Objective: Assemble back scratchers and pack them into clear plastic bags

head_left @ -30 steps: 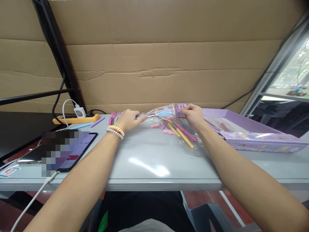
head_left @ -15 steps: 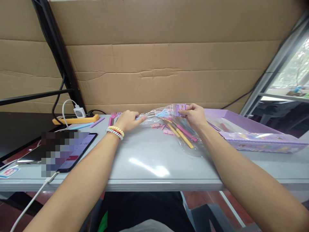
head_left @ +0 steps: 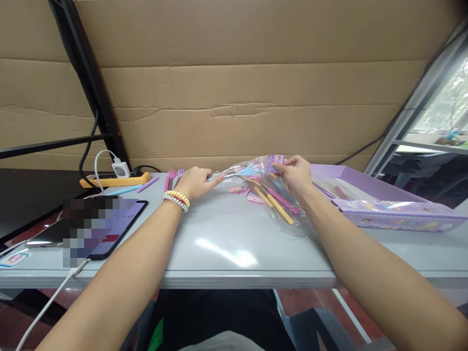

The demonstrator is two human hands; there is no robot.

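Note:
A clear plastic bag (head_left: 292, 220) lies on the grey table (head_left: 226, 248) with several pink, yellow and blue fork-shaped sticks (head_left: 275, 201) inside. My left hand (head_left: 195, 180), with bead bracelets on the wrist, pinches the handle end of a blue fork stick (head_left: 245, 170) at the bag's mouth. My right hand (head_left: 296, 173) is closed on the bag's top edge beside a small purple label card (head_left: 276, 162). Small pink paper tags (head_left: 244, 191) lie loose between my hands.
A purple tray-like box (head_left: 387, 207) sits to the right. Pink and purple forks (head_left: 172, 176) and a yellow power strip (head_left: 115, 181) with a white charger lie at the back left. A phone (head_left: 113, 229) on a cable rests at the left. Cardboard sheets stand behind the table.
My right hand has lifted the bag's top edge and the purple card slightly up and right. My left hand has barely moved.

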